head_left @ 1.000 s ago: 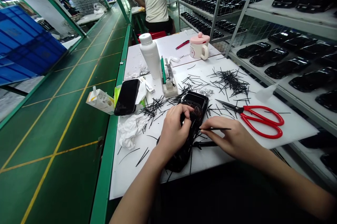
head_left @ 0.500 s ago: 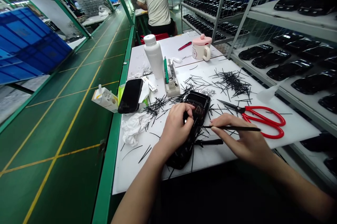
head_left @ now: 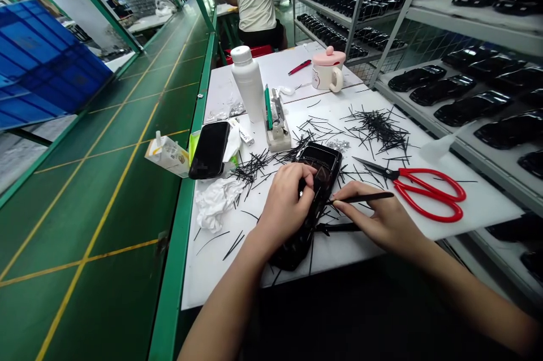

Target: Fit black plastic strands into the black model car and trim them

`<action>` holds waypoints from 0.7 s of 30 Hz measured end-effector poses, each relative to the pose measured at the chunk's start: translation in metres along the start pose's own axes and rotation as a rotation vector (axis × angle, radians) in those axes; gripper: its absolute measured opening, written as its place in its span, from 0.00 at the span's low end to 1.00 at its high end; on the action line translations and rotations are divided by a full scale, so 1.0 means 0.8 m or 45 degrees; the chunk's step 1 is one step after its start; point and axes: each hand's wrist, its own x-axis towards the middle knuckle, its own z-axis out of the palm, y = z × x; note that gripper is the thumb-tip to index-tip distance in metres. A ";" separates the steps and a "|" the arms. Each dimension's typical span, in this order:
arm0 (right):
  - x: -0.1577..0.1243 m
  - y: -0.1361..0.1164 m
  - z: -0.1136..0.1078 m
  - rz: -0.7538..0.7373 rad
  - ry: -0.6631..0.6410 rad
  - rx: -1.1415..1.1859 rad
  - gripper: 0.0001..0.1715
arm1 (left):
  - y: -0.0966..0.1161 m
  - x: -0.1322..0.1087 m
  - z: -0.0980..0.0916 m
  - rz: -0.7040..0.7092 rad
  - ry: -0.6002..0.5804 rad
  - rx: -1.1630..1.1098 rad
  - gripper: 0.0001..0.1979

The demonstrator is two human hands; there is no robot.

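A glossy black model car (head_left: 320,160) lies at a slant on the white tabletop, its lower half partly covered by my left hand (head_left: 292,194). The fingers of that hand are curled and press on the car's side. My right hand (head_left: 375,214) pinches a slim black pointed tool (head_left: 373,197), probably tweezers. Its tip reaches the car's right edge, close to my left thumb; I cannot make out whether it grips anything. Below it lies another black tool (head_left: 339,227), partly hidden by my right hand. Thin black strips (head_left: 377,129) are scattered around the car.
Red-handled scissors (head_left: 430,194) lie at right. Left are a phone (head_left: 210,149), crumpled tissue (head_left: 218,202) and a drink carton (head_left: 167,154). Behind stand a white bottle (head_left: 248,84) and a lidded mug (head_left: 327,69). A green conveyor (head_left: 114,168) and car-filled racks (head_left: 462,89) flank the table.
My right hand has moved left, bringing the black tool's tip closer to the car's side and my left thumb. My left hand stays on the car. The view has shifted slightly.
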 end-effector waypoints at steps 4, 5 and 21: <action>0.006 -0.006 -0.002 -0.048 -0.016 -0.014 0.02 | 0.001 0.000 -0.001 -0.002 0.001 -0.002 0.10; 0.009 -0.009 -0.004 -0.053 -0.041 -0.029 0.03 | 0.001 0.000 -0.001 -0.006 0.000 -0.003 0.10; 0.032 -0.051 -0.034 -0.183 0.003 -0.157 0.05 | 0.000 0.002 -0.004 -0.033 -0.016 -0.055 0.10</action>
